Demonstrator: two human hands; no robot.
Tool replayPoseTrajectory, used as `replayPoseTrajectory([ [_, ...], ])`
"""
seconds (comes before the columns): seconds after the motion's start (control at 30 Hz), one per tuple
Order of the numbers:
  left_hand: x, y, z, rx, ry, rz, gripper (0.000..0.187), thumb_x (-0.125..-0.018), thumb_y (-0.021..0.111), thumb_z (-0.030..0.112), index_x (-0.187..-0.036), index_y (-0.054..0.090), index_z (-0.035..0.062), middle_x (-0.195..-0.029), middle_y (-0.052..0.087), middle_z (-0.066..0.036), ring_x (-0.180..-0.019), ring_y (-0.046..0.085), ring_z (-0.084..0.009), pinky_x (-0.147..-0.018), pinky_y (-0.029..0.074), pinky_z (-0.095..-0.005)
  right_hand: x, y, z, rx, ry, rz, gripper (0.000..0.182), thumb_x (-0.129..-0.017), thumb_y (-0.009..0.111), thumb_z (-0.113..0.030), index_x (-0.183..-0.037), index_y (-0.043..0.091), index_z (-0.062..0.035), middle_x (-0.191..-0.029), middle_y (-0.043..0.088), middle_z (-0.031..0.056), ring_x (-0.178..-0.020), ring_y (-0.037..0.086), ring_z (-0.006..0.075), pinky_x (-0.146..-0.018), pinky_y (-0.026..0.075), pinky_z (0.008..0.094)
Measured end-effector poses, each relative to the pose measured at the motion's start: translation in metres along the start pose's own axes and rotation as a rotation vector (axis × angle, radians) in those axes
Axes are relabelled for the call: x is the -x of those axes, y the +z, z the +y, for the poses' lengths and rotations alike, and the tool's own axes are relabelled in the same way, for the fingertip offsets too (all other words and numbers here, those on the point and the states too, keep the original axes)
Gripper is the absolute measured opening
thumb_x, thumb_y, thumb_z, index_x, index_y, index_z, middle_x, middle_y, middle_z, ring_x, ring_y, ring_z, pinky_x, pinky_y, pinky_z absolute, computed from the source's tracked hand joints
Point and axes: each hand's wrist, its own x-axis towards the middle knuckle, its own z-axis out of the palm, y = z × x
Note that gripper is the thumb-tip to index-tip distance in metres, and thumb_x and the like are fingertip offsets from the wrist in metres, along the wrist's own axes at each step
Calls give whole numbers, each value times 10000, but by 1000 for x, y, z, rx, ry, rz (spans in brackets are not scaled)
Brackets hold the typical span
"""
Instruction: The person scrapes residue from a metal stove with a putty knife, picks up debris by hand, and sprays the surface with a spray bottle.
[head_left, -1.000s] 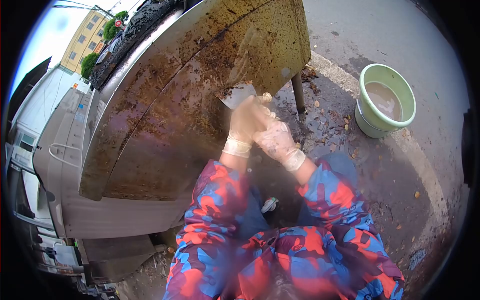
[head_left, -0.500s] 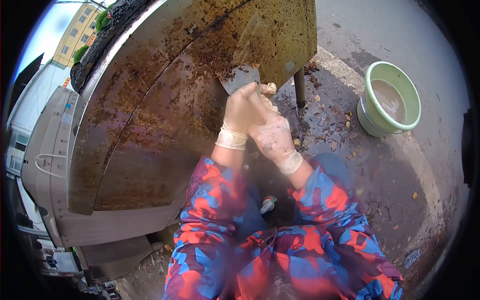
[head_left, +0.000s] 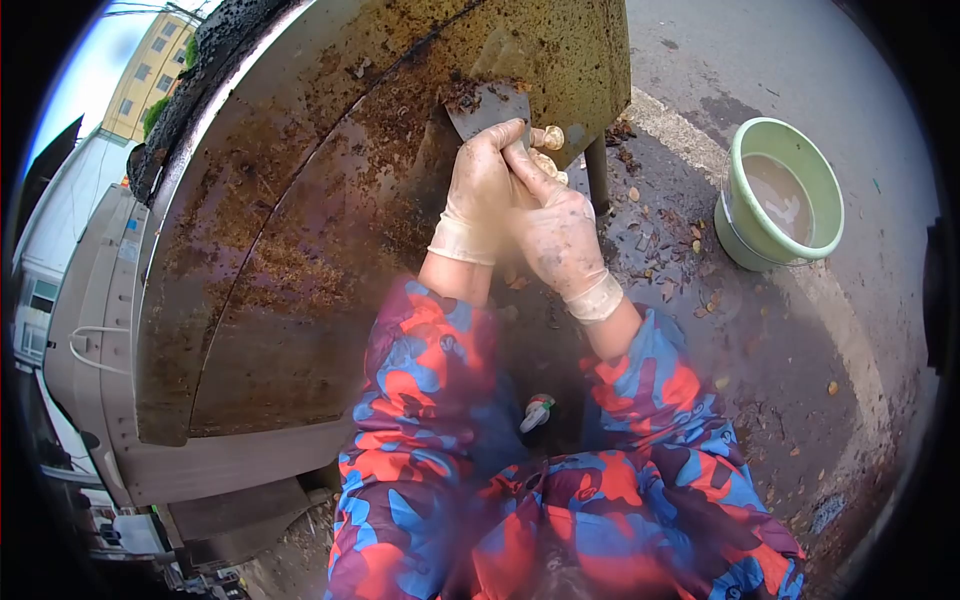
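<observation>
Both my hands wear thin, smudged whitish gloves and are closed together around a scraper with a flat grey blade [head_left: 490, 112]. My left hand [head_left: 474, 185] is wrapped close behind the blade. My right hand [head_left: 558, 238] grips beside and below it; the handle is hidden by the fingers. The blade lies against a large grimy panel [head_left: 290, 265] coated with brown, rust-coloured dirt. Loose brown crumbs of dirt [head_left: 462, 96] sit along the blade's front edge. A smoother scraped-looking patch [head_left: 500, 55] shows just beyond it.
A pale green bucket [head_left: 737, 205] with murky water stands on the pavement at the right. A post-like leg [head_left: 597, 175] supports the panel's right end. Fallen leaves [head_left: 690, 240] litter the wet ground. A small white-and-green item [head_left: 537, 412] lies near my legs.
Both hands have pushed the scraper up and away along the panel, and my forearms reach further forward. Dirt crumbs remain at the blade's edge. The bucket stands in the same place.
</observation>
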Motion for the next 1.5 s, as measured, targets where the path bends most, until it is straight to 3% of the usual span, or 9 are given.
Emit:
replayPoseTrajectory([
  [0.37, -46, 61, 24, -258, -22, 87, 373, -883, 347, 287, -831, 526, -36, -618, 536, -143, -555, 520, -265, -574, 459, -370, -48, -34, -9, -1, -198, 55, 523, -708, 553, -77, -1206, 489, 66, -1208, 540, 194, -1061, 542, 177, -898, 404, 239],
  [0.57, -20, 64, 17, -272, 16, 23, 340, -888, 364, 274, -835, 538, -13, -648, 542, -123, -586, 526, -248, -588, 461, -363, -24, -42, -23, 410, -463, 44, 521, -693, 555, -88, -1213, 528, -60, -1199, 548, 161, -1062, 557, 274, -898, 427, 296],
  [0.63, 6, 51, 5, -157, -18, -14, 341, -889, 372, 281, -857, 546, -10, -652, 546, -123, -594, 531, -249, -600, 462, -363, 2, -31, -32, 28, -200, 59, 547, -700, 555, -105, -1244, 504, -91, -1174, 558, 167, -1048, 560, 292, -884, 438, 319],
  [0.83, 45, -32, -55, -45, 103, -3, 369, -901, 393, 281, -1000, 519, -52, -759, 590, -146, -680, 569, -255, -651, 468, -360, 61, -16, -4, 198, 68, -185, 602, -694, 564, -161, -1288, 467, -160, -975, 613, 208, -890, 600, 346, -795, 473, 365],
  [0.9, 43, -44, -59, -494, 292, -12, 393, -907, 371, 292, -1019, 504, -61, -791, 583, -151, -712, 563, -275, -663, 466, -385, 59, -11, 4, 335, 53, -238, 596, -694, 560, -174, -1284, 472, -166, -907, 616, 218, -833, 601, 364, -762, 478, 376],
  [1.0, 34, -47, -51, 62, 35, 11, 389, -901, 380, 288, -1009, 500, -66, -783, 575, -161, -694, 559, -289, -653, 466, -396, 53, -8, 4, 277, 107, -203, 589, -694, 557, -169, -1277, 479, -162, -944, 610, 225, -863, 599, 359, -775, 477, 368],
  [1.2, 22, -8, -31, -88, 78, 225, 379, -884, 404, 288, -928, 542, -63, -684, 559, -162, -601, 545, -295, -614, 464, -399, 32, -9, 16, 289, -46, -157, 580, -695, 564, -154, -1269, 485, -142, -1014, 603, 217, -911, 599, 342, -800, 473, 348],
  [1.4, 2, -5, -18, -68, 95, 133, 342, -879, 399, 256, -868, 563, -44, -649, 564, -131, -582, 544, -237, -587, 456, -330, 10, -9, 10, 34, 79, -116, 576, -688, 572, -130, -1258, 493, -100, -1016, 607, 211, -922, 602, 332, -810, 468, 333],
  [1.5, -7, 14, -5, -140, 134, 139, 350, -877, 387, 257, -838, 565, -42, -635, 552, -124, -564, 529, -219, -588, 451, -312, -9, -10, 13, 44, -117, -12, 566, -680, 573, -113, -1242, 508, -94, -1024, 607, 207, -922, 607, 320, -811, 467, 327],
])
